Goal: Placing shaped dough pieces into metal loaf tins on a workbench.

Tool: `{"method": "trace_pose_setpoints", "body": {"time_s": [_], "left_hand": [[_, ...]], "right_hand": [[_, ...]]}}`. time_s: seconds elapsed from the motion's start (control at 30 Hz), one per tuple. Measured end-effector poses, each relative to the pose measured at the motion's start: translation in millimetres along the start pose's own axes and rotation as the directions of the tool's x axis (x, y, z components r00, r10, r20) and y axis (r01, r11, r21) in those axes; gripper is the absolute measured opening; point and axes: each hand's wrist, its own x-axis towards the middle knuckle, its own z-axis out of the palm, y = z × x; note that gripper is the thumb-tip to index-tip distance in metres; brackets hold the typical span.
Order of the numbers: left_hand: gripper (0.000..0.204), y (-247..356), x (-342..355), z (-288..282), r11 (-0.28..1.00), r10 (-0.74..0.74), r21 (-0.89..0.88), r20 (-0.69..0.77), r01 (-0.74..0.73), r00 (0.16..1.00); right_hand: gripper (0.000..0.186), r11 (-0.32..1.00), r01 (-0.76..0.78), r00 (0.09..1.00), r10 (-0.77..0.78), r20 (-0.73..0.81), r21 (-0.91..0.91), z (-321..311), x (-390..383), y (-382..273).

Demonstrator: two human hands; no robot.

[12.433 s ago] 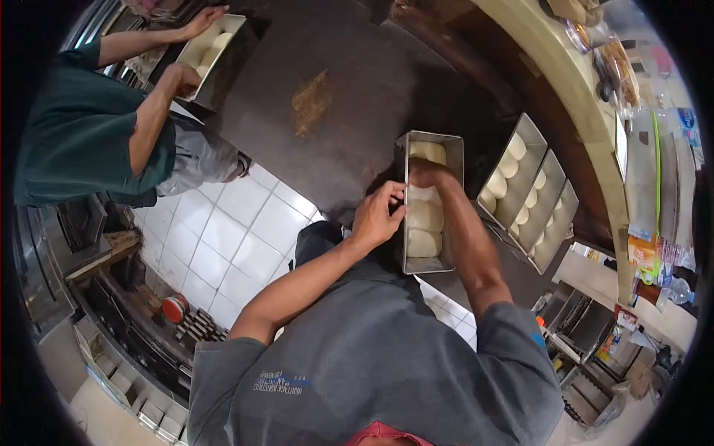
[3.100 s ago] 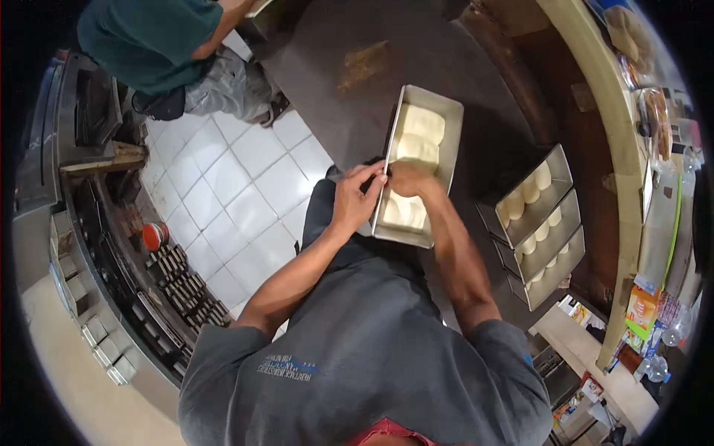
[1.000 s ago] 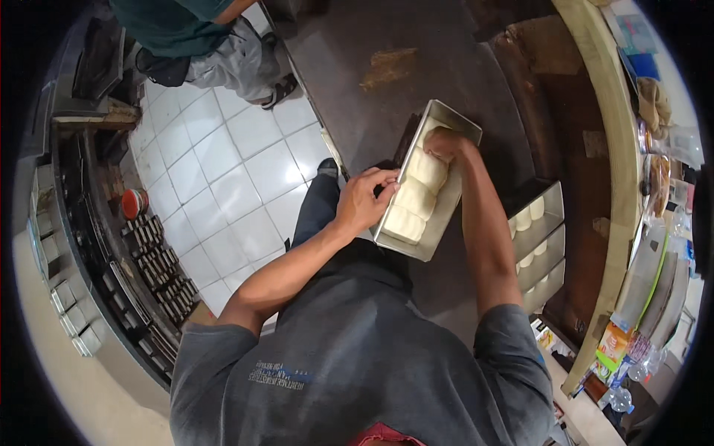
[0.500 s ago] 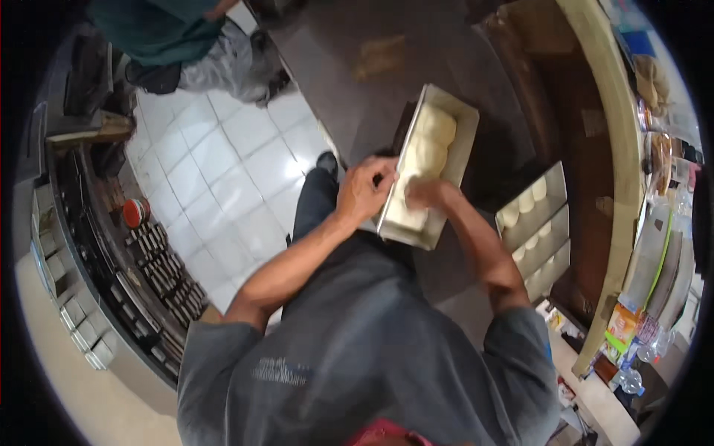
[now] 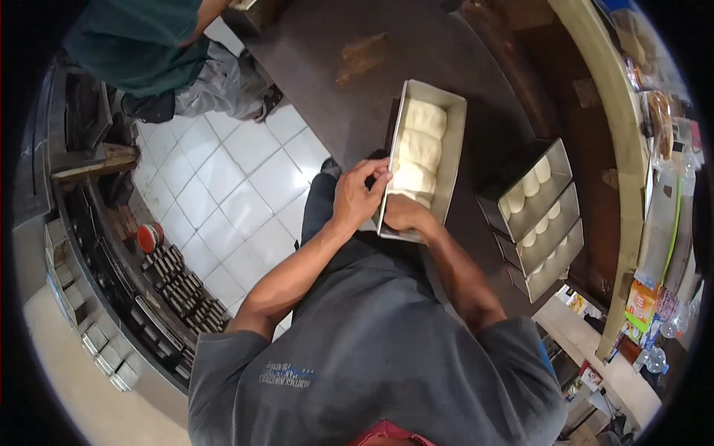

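Note:
A long metal loaf tin (image 5: 453, 145) stands at the table's near edge, in front of my body. Several pale, smooth dough pieces (image 5: 421, 149) lie in a row inside it. My left hand (image 5: 361, 193) is closed on the tin's left rim, thumb and fingers pinching the wall. Down in the near end of the tin is my right hand (image 5: 405, 214), against the nearest dough. Its fingers are hidden below the back of the hand, so their grip cannot be made out.
To the right, several similar tins (image 5: 539, 215) with dough stand side by side on the dark table (image 5: 327, 82). Another person (image 5: 141, 52) stands at the far left. Racks of small metal moulds (image 5: 182, 286) line the left wall; a cluttered shelf (image 5: 632, 186) runs along the right.
My right hand has moved toward the near end of the tin, uncovering more of the dough row. The tin sits slightly straighter, and my left hand keeps its rim. The whole view has shifted a little.

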Motion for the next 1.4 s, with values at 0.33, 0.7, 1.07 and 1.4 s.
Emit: {"method": "trace_pose_setpoints", "body": {"time_s": [0.33,0.7,1.07,1.4], "left_hand": [[0.029,-1,0,3,1.0,-0.018,0.022,-0.015,0.018,1.0],[0.026,-1,0,5,0.999,-0.04,-0.03,-0.016,0.039,0.999],[0.025,-1,-7,5,0.999,-0.045,-0.013,0.025,0.046,0.999],[0.028,-3,0,-1,0.998,-0.067,-0.007,0.06,0.068,0.996]], "right_hand": [[0.038,0.996,-0.082,0.954,0.074,-0.292,-0.018,-47,56,43],[0.035,0.981,-0.115,0.943,0.059,-0.327,-0.154,-142,89,73],[0.033,0.962,-0.199,0.885,0.095,-0.455,-0.188,-160,165,120],[0.02,0.919,-0.225,-0.382,-0.388,-0.838,-0.323,-170,-169,-83]]}}
